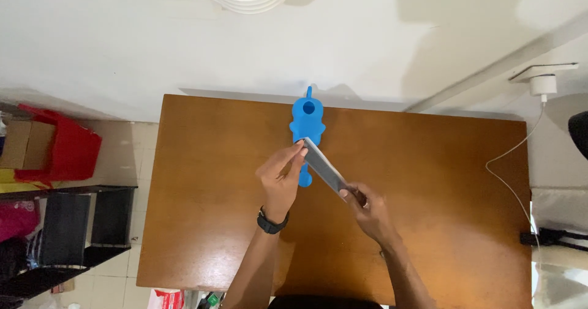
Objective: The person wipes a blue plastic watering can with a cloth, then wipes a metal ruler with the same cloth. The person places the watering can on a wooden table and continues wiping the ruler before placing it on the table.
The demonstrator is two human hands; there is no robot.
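Our left hand [280, 175], black band at the wrist, pinches the upper end of a flat grey rectangular slab, likely a phone [324, 166]; our right hand [367, 206] closes its fingers on the lower end. So both hands hold it, tilted on a diagonal above the brown wooden table [429, 162]. Directly under it lies a bright blue, soft-looking figure-shaped holder with a round hole near its top [308, 118], close to the table's far edge by the white wall [367, 33]; whether slab and holder touch, we cannot tell. We judge the step as lining the slab up over the holder. A white cable [511, 180] trails at right; a red bin [61, 146] sits at left.
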